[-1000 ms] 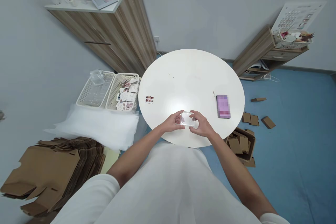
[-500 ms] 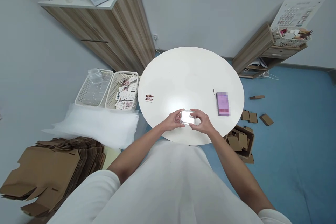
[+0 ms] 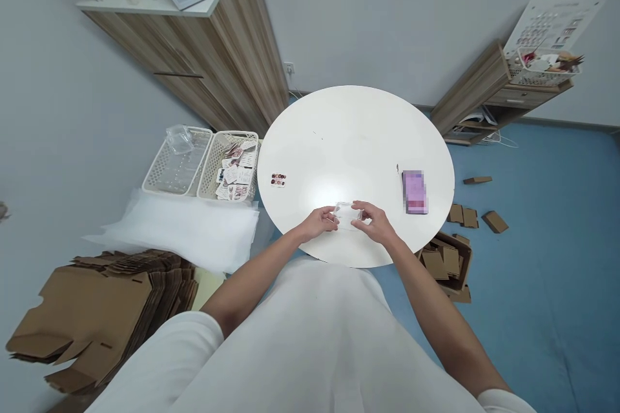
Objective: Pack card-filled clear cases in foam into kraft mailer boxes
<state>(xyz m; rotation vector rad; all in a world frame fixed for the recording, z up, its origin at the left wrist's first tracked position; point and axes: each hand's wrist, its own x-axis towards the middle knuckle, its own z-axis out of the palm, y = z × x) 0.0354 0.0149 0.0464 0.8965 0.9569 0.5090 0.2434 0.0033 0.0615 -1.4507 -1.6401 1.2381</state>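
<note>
Between my two hands is a small clear plastic box (image 3: pixel 347 214), over the near part of the white oval table (image 3: pixel 358 122). My left hand (image 3: pixel 320 222) grips its left side with thumb and fingers. On the opposite side, my right hand (image 3: pixel 372 222) holds the box's right edge between thumb and forefinger. Whether the lid is up or closed is too small to make out. To the left on the table lies a small card with dark red and pink ovals (image 3: pixel 278 180). A purple box-like item (image 3: pixel 415 192), partly pixelated, lies to the right.
Two white baskets stand left of the table, one with printed cards (image 3: pixel 235 174), one with clear plastic pieces (image 3: pixel 180 140). White foam sheets (image 3: pixel 179 226) and stacked flat cardboard (image 3: pixel 97 316) lie nearer. Small cardboard boxes (image 3: pixel 440 261) fill a carton at right. Cabinets (image 3: pixel 227 58) stand behind.
The clear box has tilted, and the bright glare on its top has gone. Both hands keep hold of it. My view has shifted slightly.
</note>
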